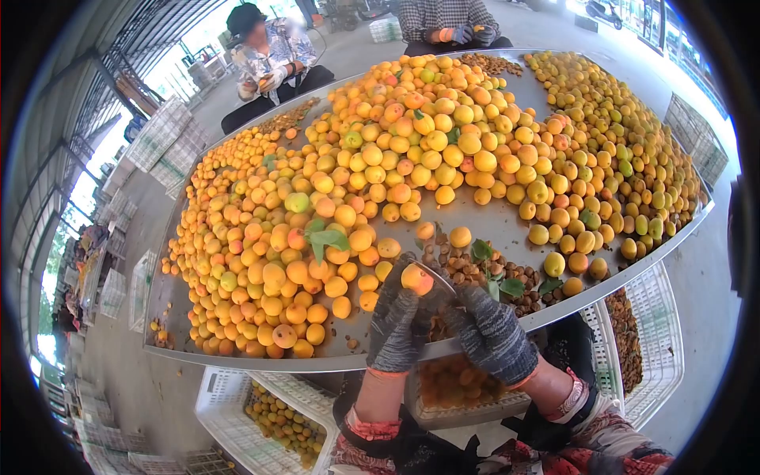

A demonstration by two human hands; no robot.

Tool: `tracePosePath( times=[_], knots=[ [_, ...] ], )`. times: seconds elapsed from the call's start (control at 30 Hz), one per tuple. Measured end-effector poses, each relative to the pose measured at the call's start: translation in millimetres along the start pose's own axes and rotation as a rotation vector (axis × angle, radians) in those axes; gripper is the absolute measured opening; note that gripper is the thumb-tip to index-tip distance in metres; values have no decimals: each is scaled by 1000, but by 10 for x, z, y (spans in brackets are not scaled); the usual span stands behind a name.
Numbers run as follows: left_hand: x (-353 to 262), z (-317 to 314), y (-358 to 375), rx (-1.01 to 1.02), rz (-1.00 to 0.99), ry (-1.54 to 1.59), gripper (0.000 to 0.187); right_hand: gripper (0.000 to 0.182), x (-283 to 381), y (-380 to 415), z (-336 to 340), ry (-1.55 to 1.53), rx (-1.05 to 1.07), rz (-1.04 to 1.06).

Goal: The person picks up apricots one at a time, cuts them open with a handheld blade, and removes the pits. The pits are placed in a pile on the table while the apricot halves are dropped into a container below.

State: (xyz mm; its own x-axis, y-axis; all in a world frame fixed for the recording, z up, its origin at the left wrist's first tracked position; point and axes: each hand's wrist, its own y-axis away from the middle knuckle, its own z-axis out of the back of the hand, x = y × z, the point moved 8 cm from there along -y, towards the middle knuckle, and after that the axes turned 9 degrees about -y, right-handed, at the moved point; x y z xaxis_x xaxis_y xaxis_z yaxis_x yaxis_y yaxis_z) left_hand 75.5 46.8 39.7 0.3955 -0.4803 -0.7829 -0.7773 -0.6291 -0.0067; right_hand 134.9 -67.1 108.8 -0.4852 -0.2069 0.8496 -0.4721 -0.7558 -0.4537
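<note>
Both hands wear dark grey knitted gloves and meet over the table's near edge. An orange apricot [416,279] is held upright in the fingers of my left hand [395,326]. My right hand [492,332] is closed on a knife, whose thin blade [437,277] lies against the right side of the apricot. The knife's handle is hidden in the glove. Just beyond my hands, brown pits [467,267] and a few green leaves [513,286] lie on the metal tabletop.
A large heap of apricots [380,158] covers much of the metal table [475,218]. White crates [218,404] stand below its near edge. Across the table sit two people [273,59] [447,20] with gloved hands. More crates [162,138] are stacked at the left.
</note>
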Motion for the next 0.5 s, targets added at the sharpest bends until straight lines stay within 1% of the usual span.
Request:
tracePosePath(
  times=[0.07, 0.2, 0.27, 0.3, 0.37, 0.4, 0.47, 0.5],
  knots=[
    [-14, -23, 16, -15, 1, -59, 50, 30, 5, -13, -15, -76, -24, -56],
    [73, -21, 6, -4, 22, -68, 48, 33, -79, -18, -74, -48, -7, -101],
    [91, 2, 0, -29, 9, -123, 44, 38, -73, 1, -71, -11, -61, 5],
    [116, 27, -26, -28, 10, -122, 44, 38, -114, 30, -82, -9, -61, 4],
    [-133, 109, -31, -176, -304, -635, 40, 40, -256, 118, -80, -172, -72, -59],
    [-192, 122, -38, -186, -299, -635, 40, 40, -312, 130, -55, -176, -64, -65],
    [-409, 281, -37, -316, -295, 7, 35, 41, -338, 64, 57, -157, -76, 10],
    [-466, 341, -32, -323, -295, 9, 35, 41, -314, -19, 75, -159, -70, 7]
  ],
)
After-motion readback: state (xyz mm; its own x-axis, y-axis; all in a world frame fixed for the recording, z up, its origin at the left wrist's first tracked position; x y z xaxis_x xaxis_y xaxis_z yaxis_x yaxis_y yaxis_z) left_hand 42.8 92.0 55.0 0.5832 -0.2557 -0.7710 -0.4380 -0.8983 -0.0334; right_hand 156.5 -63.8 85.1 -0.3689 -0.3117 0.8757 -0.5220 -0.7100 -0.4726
